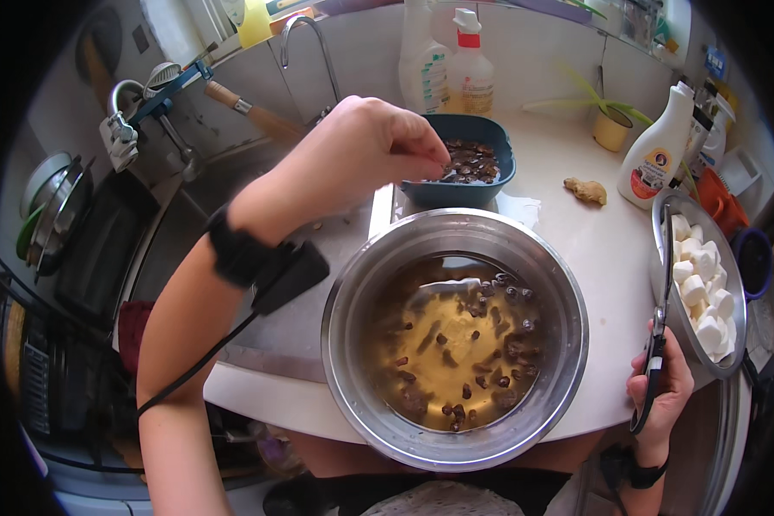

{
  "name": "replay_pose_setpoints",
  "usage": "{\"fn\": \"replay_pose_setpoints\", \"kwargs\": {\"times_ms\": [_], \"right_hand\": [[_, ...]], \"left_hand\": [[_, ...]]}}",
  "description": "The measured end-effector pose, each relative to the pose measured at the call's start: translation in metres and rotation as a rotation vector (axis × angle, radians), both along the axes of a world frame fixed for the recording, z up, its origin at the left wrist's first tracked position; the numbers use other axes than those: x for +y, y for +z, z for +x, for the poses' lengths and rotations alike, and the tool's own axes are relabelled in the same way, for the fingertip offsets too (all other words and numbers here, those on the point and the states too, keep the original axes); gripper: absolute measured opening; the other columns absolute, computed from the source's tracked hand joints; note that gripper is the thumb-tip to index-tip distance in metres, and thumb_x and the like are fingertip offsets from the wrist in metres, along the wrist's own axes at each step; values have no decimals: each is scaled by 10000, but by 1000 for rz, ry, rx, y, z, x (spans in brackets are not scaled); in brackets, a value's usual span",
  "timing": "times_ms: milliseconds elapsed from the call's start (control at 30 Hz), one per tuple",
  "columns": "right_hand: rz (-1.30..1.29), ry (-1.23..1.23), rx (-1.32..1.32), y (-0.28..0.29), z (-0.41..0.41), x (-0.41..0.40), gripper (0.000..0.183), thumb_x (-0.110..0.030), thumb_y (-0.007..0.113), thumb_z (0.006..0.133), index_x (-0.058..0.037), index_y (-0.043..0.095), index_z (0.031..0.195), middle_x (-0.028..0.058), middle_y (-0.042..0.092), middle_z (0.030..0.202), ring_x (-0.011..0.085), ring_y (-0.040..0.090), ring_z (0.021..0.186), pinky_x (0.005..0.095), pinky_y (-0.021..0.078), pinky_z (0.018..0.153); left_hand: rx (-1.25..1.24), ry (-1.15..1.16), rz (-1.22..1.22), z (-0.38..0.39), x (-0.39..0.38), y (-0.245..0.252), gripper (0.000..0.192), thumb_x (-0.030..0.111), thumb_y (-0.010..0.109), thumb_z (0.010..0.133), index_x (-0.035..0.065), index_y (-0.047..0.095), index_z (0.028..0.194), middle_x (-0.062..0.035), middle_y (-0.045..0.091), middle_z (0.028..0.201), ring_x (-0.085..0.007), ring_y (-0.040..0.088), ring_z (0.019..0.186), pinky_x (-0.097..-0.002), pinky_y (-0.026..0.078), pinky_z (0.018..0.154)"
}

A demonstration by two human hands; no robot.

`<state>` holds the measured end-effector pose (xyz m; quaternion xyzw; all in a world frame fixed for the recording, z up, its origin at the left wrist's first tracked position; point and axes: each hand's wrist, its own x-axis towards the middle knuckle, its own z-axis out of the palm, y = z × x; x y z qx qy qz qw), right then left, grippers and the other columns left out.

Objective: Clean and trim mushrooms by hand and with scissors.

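My left hand [387, 145], fingertips pinched together, hangs at the near-left side of a dark teal plastic tub [504, 161] with wet dark brown pieces [474, 161] in it. Whether the fingers hold a small piece cannot be told. Just below the tub stands a large stainless steel bowl [564, 335] of amber liquid with small dark pieces in it. On the right, my right hand [663, 380] holds a pair of scissors [653, 367], blades pointing up, beside a metal bowl [742, 309] of white marshmallow-like chunks [703, 277].
The sink [271, 322] lies left under my left forearm. A ginger root [585, 191] is on the white counter [555, 226]. Behind stand spray bottles [474, 77], a small yellow plant pot [613, 129] and a white cleaner bottle [656, 145]. Dishes [55, 206] are stacked far left.
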<state>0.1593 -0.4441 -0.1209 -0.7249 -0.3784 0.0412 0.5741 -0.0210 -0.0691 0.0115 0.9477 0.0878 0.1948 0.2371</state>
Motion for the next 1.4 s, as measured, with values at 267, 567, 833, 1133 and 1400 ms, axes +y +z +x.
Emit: {"fn": "replay_pose_setpoints", "kwargs": {"times_ms": [267,567,833,1133,1400], "right_hand": [[22,14,-6,-3,-2,5,835,-493,838,758,50,546,1321,27,607,868,59,551,685,181,440,603],[3,19,-16,-3,2,0,811,-426,845,772,49,531,1350,29,612,927,76,586,783,192,470,655],[12,25,18,-2,0,0,809,-419,849,767,55,534,1342,35,619,929,79,594,779,195,485,644],[9,16,0,-2,0,1,825,-451,859,743,55,550,1317,42,621,896,75,591,732,195,479,599],[27,30,2,-2,0,2,826,-451,863,739,58,551,1310,38,622,904,79,601,752,197,487,601]], "left_hand": [[510,-503,-41,-59,-77,-6,209,196,730,865,53,727,1016,-105,681,880,-261,689,775,-335,561,668],[749,-582,-151,-48,-78,-23,159,118,622,875,-39,614,893,-174,613,828,-355,627,842,-405,513,760],[479,-263,-366,-42,-69,-10,219,33,664,898,-25,700,1105,-125,749,951,-199,742,868,-290,592,811],[481,-154,-231,-39,-69,1,144,69,687,917,-43,715,1004,-88,739,823,-125,724,738,-230,583,736],[389,-24,-921,-45,-62,-15,186,92,676,943,-64,677,1044,-81,727,898,-110,705,829,-228,577,758]]}}
